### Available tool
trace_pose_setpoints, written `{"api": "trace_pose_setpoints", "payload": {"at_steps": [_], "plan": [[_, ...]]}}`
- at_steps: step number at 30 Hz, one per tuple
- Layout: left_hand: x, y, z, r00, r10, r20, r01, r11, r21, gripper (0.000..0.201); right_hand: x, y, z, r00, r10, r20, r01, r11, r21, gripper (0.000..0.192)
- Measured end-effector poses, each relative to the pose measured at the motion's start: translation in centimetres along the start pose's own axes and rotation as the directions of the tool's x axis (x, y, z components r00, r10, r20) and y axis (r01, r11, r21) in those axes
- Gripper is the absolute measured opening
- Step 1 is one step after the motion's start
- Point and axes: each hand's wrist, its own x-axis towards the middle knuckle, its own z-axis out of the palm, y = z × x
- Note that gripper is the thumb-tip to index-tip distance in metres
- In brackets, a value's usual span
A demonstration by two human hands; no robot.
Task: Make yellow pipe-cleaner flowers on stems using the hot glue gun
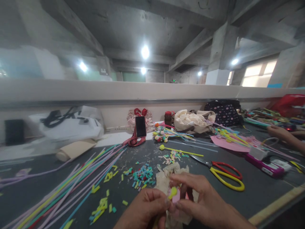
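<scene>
Head view: the left hand and right hand together pinch a small yellow-green piece against pink material, mid-shaping it seems. Scissors lie beyond the right hand on the counter; next calls for fine fingertip pressure.

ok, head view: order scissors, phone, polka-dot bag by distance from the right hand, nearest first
1. scissors, just right of the right hand, yellow and red handles.
2. phone, propped upright, far side, left of centre.
3. polka-dot bag, back right by the wall.
</scene>
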Motion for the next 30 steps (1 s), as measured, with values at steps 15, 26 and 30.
{"api": "trace_pose_setpoints", "payload": {"at_steps": [15, 26, 30], "plan": [[0.4, 0.0, 0.1, 1.000, -0.007, -0.009, 0.008, 0.994, 0.107, 0.017, 0.4, -0.1, -0.4, 0.993, -0.122, -0.007, 0.122, 0.992, 0.019, 0.022], [1.2, 0.0, -0.8, 0.998, -0.022, 0.062, 0.012, 0.988, 0.157, 0.026, 0.5, -0.4, 0.0, 0.995, -0.094, -0.013, 0.093, 0.994, -0.055, 0.013], [1.2, -0.2, -0.8, 0.998, -0.015, 0.055, 0.007, 0.988, 0.155, 0.027, 0.5, -0.4, 0.0, 0.997, -0.081, -0.015, 0.079, 0.994, -0.076, 0.012]]}}
